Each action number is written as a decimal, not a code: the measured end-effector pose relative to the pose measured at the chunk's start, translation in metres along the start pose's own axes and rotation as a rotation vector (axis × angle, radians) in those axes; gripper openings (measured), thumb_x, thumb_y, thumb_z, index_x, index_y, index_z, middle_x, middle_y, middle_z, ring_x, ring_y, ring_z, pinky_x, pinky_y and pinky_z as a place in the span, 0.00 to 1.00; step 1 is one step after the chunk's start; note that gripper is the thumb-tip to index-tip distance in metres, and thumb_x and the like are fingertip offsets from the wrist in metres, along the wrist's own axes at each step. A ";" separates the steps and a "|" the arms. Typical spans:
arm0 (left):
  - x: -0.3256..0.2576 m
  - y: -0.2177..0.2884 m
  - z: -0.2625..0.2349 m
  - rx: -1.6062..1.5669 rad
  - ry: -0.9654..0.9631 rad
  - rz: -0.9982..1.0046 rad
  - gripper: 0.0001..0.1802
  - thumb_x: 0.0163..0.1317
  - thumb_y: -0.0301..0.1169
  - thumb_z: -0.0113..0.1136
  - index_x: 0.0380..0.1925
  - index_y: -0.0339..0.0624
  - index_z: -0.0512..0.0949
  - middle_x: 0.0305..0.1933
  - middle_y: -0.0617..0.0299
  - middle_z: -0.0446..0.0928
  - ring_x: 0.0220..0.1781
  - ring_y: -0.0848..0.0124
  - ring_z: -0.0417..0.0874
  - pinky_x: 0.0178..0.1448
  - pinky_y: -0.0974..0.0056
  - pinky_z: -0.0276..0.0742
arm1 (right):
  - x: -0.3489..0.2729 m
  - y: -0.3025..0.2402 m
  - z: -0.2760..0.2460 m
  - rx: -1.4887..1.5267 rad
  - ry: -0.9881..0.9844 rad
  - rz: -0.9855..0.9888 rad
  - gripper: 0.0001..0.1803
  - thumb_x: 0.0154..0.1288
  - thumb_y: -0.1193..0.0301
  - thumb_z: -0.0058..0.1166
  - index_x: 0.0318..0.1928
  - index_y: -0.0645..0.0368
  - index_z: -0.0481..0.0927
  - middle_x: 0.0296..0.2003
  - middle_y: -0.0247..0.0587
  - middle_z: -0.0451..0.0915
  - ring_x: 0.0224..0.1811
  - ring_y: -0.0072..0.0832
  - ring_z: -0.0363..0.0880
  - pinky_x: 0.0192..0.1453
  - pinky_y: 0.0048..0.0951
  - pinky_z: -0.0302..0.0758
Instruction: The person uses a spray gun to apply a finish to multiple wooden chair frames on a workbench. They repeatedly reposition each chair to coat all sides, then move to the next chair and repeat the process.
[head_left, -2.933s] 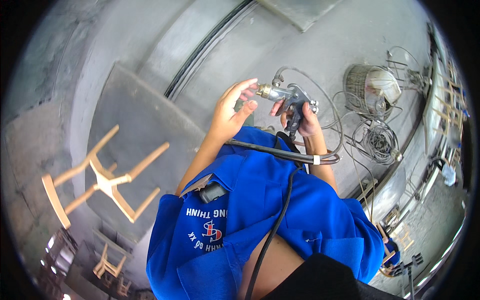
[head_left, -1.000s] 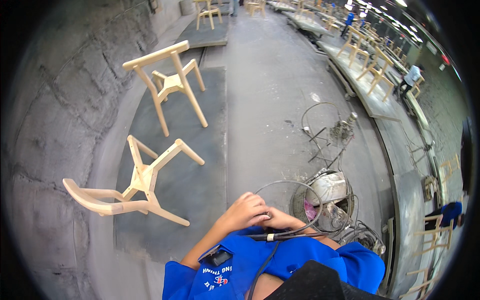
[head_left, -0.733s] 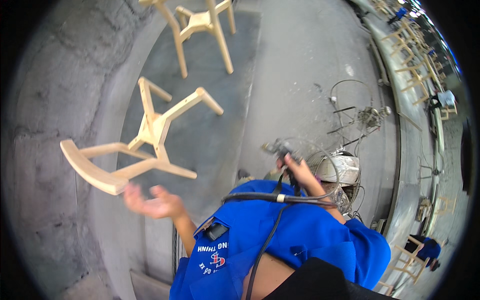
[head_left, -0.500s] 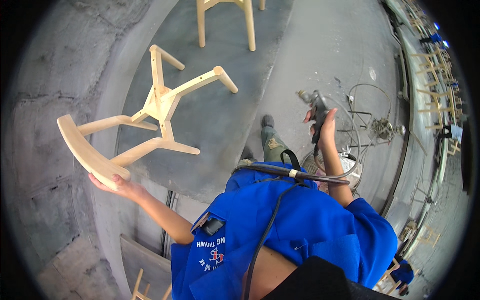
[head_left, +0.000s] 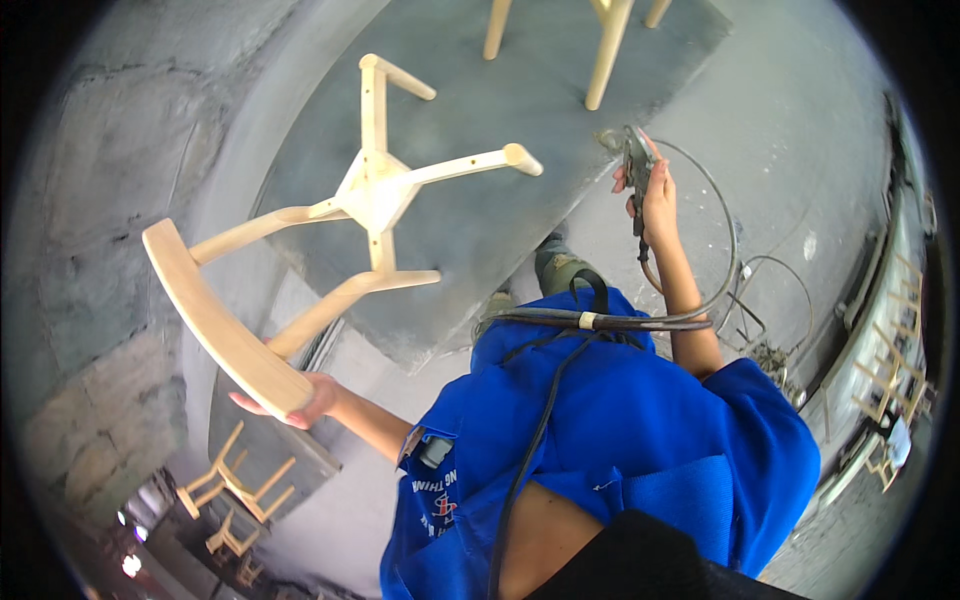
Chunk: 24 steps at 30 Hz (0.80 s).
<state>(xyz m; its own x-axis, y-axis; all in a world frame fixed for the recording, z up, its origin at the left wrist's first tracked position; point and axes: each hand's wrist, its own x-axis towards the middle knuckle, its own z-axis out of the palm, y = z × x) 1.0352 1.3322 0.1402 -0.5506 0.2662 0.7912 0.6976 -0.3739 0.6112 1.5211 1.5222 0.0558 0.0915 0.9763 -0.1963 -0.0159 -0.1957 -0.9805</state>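
A pale wooden chair frame (head_left: 385,195) with no seat panel is in front of me on the left, tilted, its legs spread outward. My left hand (head_left: 318,396) grips the near end of its curved backrest (head_left: 225,325), with the fingers partly hidden beneath the wood. Over on the right, my right hand (head_left: 657,200) is wrapped around a dark spray gun (head_left: 637,165). Its nozzle points left, toward the chair frame but apart from it. A hose (head_left: 733,235) loops from the gun back toward my waist.
Another wooden chair (head_left: 610,50) stands at the far edge of the dark grey board (head_left: 390,330). Several chair frames (head_left: 240,480) are at the lower left, and more (head_left: 890,370) line the right side. Metal equipment with hoses (head_left: 770,358) stands on the floor at right. A grey wall (head_left: 110,200) rises at left.
My view has swung, bringing more chair frames in at lower left. The held chair frame has shifted right in view and turned slightly. Both hands keep their hold.
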 end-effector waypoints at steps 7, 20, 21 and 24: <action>0.025 0.074 -0.001 0.140 0.222 -0.283 0.47 0.62 0.69 0.43 0.70 0.45 0.66 0.69 0.46 0.67 0.65 0.40 0.76 0.61 0.31 0.77 | 0.122 -0.032 0.089 0.264 -0.382 0.075 0.48 0.73 0.28 0.24 0.50 0.63 0.76 0.33 0.39 0.82 0.28 0.22 0.79 0.18 0.20 0.63; 0.062 0.049 -0.011 0.194 0.244 -0.486 0.47 0.60 0.73 0.45 0.65 0.46 0.70 0.64 0.52 0.71 0.67 0.51 0.73 0.64 0.42 0.74 | 0.182 0.098 0.031 0.053 -0.147 0.478 0.41 0.70 0.27 0.34 0.43 0.55 0.77 0.25 0.33 0.78 0.22 0.22 0.77 0.20 0.25 0.62; 0.066 0.048 -0.012 0.200 0.246 -0.515 0.46 0.62 0.72 0.45 0.65 0.46 0.70 0.65 0.52 0.71 0.67 0.51 0.73 0.63 0.42 0.74 | 0.175 0.102 0.014 0.024 -0.131 0.473 0.41 0.70 0.27 0.34 0.43 0.55 0.77 0.25 0.32 0.78 0.22 0.22 0.77 0.20 0.25 0.62; 0.083 0.031 -0.017 0.259 0.238 -0.479 0.41 0.67 0.66 0.46 0.66 0.44 0.70 0.65 0.50 0.71 0.66 0.52 0.74 0.61 0.45 0.74 | 0.150 0.097 -0.018 -0.086 -0.059 0.461 0.41 0.71 0.28 0.34 0.43 0.55 0.77 0.24 0.32 0.77 0.22 0.23 0.76 0.19 0.25 0.62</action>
<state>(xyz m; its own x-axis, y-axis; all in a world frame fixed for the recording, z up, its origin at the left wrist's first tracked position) 1.0034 1.3273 0.2245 -0.8986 0.1342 0.4178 0.4185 -0.0241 0.9079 1.5510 1.6484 -0.0689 0.0375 0.7888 -0.6135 0.0414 -0.6146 -0.7878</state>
